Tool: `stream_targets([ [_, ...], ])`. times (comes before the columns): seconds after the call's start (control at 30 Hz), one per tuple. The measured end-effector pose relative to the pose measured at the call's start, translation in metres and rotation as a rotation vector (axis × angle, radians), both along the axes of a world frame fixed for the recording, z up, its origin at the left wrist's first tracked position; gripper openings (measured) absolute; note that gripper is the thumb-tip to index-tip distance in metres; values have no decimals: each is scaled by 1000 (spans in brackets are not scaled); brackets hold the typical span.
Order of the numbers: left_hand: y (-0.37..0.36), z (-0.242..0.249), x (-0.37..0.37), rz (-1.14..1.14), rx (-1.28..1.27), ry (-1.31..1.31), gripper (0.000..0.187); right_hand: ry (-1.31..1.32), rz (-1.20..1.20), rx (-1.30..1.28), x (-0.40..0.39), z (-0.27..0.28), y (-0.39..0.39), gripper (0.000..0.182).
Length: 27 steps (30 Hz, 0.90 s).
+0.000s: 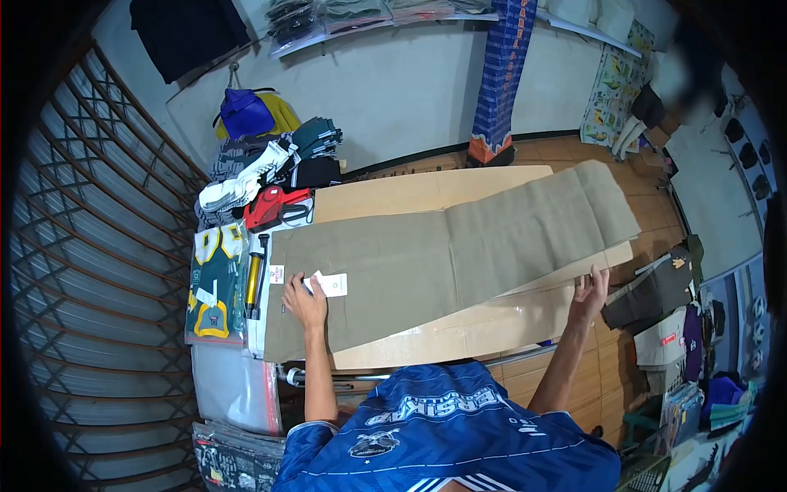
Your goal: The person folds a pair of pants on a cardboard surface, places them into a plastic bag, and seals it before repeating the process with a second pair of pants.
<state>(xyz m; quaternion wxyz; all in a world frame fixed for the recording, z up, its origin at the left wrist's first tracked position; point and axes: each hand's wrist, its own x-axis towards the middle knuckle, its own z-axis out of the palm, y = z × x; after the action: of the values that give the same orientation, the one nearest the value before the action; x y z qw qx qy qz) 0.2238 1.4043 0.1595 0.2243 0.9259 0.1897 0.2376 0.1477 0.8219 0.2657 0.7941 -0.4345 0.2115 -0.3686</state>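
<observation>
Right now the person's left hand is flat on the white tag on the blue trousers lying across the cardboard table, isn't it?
Not quite: the trousers are olive-khaki, not blue. The head view shows the left hand resting by the white tag on them, spread across the cardboard table.

The worktop (459,328) carries flattened cardboard (410,193), on which olive trousers (426,262) lie spread, with a red tagging gun (275,207) and a yellow pump (254,279) just beside the trousers' waist end, and a packaged green jersey (215,283) beyond the pump.
</observation>
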Motion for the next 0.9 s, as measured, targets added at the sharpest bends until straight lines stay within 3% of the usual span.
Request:
stream_targets([
  [0.13, 4, 3, -4, -7, -61, -37, 41, -66, 151, -70, 6, 2, 67, 38],
  [0.2, 9, 8, -5, 1, -202, -75, 41, 8, 227, -88, 6, -28, 89, 29],
  [0.27, 20, 4, -5, 27, -371, -177, 40, 9, 206, -133, 5, -9, 142, 25],
  [0.47, 57, -3, -12, 187, -646, -329, 31, 255, 543, -533, -12, -50, 199, 38],
  [0.5, 73, -20, -10, 130, -784, -371, 27, 226, 531, -717, -13, -34, 209, 47],
  [0.6, 96, -36, -9, 146, -1163, -479, 43, 122, 532, -1089, -10, -39, 221, 49],
  [0.67, 103, -34, -12, 139, -1351, -509, 57, 130, 571, -1189, -9, -51, 223, 49],
  [0.7, 110, -32, -15, 70, -1331, -439, 65, 139, 589, -1250, -9, -53, 225, 50],
  [0.83, 114, -40, -6, 243, -1163, -513, 77, 154, 592, -1448, -7, -52, 232, 54],
  [0.87, 110, -39, -10, 231, -1193, -485, 82, 150, 572, -1449, -5, -51, 233, 54],
  [0.9, 111, -38, -11, 213, -1287, -479, 75, 148, 550, -1451, -2, -53, 233, 54],
])
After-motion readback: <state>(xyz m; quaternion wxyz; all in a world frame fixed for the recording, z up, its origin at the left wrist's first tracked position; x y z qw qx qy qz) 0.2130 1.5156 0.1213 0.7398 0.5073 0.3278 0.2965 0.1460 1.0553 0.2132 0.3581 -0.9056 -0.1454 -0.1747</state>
